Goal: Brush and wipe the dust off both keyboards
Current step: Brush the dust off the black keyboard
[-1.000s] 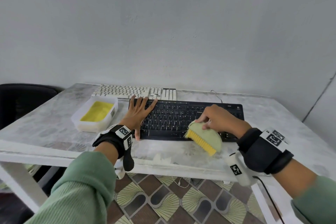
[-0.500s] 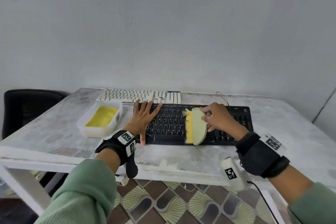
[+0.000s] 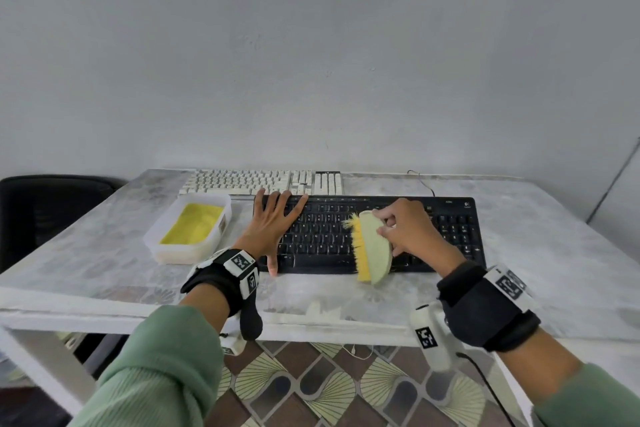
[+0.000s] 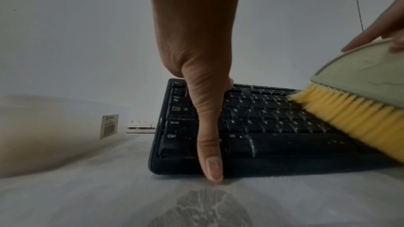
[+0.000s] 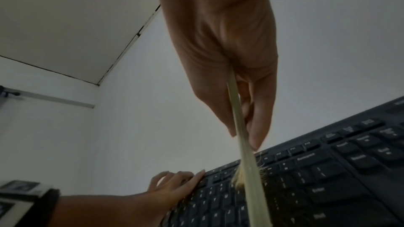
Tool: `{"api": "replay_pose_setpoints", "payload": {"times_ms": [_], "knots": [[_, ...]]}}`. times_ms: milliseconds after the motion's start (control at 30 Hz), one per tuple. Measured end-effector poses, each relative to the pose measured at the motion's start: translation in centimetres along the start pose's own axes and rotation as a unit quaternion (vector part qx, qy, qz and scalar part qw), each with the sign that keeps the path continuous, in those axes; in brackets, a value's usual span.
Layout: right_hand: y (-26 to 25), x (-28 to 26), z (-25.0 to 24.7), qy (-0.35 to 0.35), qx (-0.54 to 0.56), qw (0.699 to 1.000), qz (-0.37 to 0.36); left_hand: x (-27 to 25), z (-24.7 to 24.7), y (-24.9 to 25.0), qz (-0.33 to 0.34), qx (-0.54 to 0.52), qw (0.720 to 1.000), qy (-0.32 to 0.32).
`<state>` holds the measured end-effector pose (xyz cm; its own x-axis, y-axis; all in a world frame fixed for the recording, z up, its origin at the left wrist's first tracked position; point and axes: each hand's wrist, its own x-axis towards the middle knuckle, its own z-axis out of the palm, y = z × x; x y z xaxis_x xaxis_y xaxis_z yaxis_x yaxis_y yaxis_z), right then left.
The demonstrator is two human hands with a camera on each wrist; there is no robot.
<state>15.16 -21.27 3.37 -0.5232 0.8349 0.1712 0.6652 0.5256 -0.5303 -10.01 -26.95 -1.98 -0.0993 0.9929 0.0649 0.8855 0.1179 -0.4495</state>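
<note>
Both hands work: right hand point(image 3: 408, 232) grips front-to-back brush point(image 3: 372, 248), left hand point(image 3: 273, 225) flat.

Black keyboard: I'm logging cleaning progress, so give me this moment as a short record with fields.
tool: brush, yellow bristles on the black keyboard keys
right hand: grips the brush
left hand: flat on the keyboard's left end, fingers spread
white keyboard: behind the black one, untouched
tub: left of the black keyboard, yellow cloth inside
surface: table
</note>
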Motion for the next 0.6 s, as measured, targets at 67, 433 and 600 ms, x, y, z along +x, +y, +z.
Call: {"api": "replay_pose_setpoints", "payload": {"times_ms": [67,433,600], "knots": [[0.0,0.1,-0.6,0.061,0.04,0.997,0.005,0.0,0.1,0.0,0.002,0.0,1.0,0.002],[0.1,-1.6,1.0,0.047,-0.017,0.999,0.008,0.0,0.4,-0.5,0.019,-0.019,0.999,0.017],[-0.3,-1.7,0.9,0.12,0.0,0.992,0.025,0.1,0.9,-0.6,0.024,-0.023,0.999,0.03]]}}
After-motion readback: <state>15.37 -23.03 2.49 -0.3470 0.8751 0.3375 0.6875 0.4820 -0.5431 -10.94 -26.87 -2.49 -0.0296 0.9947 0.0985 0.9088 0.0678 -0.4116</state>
